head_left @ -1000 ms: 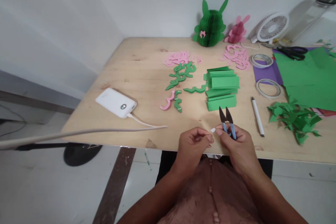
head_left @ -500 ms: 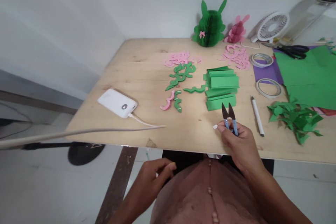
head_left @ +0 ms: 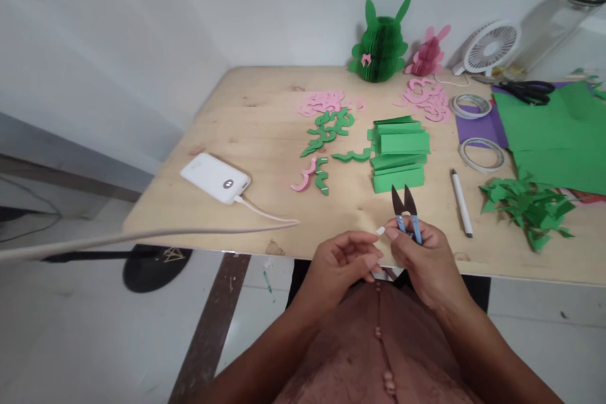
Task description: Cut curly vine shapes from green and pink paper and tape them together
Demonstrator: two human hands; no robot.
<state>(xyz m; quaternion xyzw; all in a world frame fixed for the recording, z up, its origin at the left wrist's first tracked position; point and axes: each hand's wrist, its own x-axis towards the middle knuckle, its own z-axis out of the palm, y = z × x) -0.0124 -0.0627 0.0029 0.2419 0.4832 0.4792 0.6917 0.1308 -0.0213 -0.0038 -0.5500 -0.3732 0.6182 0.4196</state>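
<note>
My right hand (head_left: 423, 259) is closed around small thread snips (head_left: 407, 218) with blue handles, their dark blades apart and pointing away from me. Its thumb and a finger also pinch a tiny white piece (head_left: 380, 230), perhaps tape. Close beside it is my left hand (head_left: 343, 259), fingers loosely curled, thumb and forefinger apart, nothing visible in them. The forefinger's tip reaches right up to the white piece; whether it touches, I cannot tell. Beyond the blades lies a pleated green paper (head_left: 404, 143). Curvy green cutouts (head_left: 326, 129) and a pink cutout (head_left: 305, 175) lie to its left.
A white power bank (head_left: 215, 178) with a cable is on the left. To the right are a white pen (head_left: 461, 203), tape rolls (head_left: 481, 155), green scraps (head_left: 528, 208) and black scissors (head_left: 528, 91). Paper rabbits (head_left: 381, 50) and a fan (head_left: 491, 48) stand behind.
My left hand has risen from my lap to the table edge, beside the white piece. My right hand, still holding the snips and that piece, has shifted slightly left.
</note>
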